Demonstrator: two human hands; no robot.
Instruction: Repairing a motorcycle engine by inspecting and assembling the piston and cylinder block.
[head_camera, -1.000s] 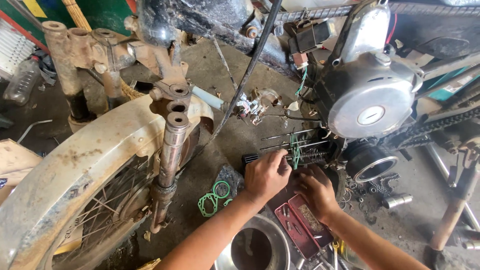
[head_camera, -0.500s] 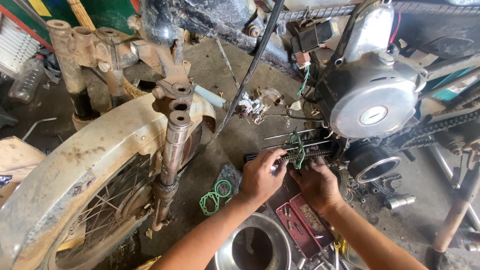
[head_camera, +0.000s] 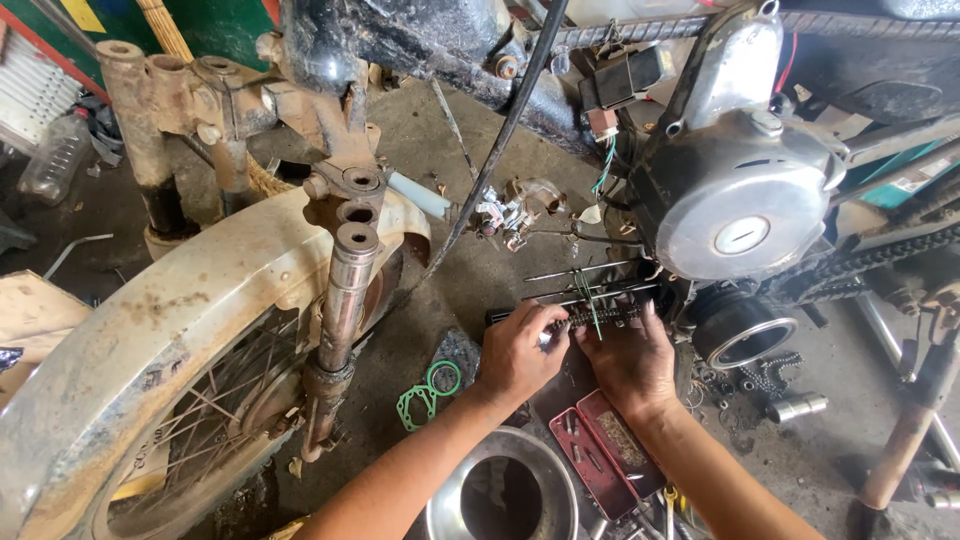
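Observation:
My left hand (head_camera: 520, 350) curls its fingers over the near end of a dark ribbed metal part (head_camera: 585, 316) that sits under the motorcycle's engine. My right hand (head_camera: 632, 365) rests on the same part from the right, fingers pressed against it. Thin metal studs (head_camera: 590, 270) and a green wire (head_camera: 588, 295) stick out just above the hands. The round silver engine cover (head_camera: 735, 215) is directly above and to the right. How the part joins the engine is hidden by my hands.
A muddy front fender (head_camera: 170, 330) and a fork tube (head_camera: 345, 290) fill the left. Green gaskets (head_camera: 428, 392), a red open case (head_camera: 600, 450) and a steel bowl (head_camera: 500, 495) lie on the concrete floor below my arms. A chain (head_camera: 860, 260) runs to the right.
Both hands stay on the ribbed part, with only small shifts of the fingers. The view has moved slightly.

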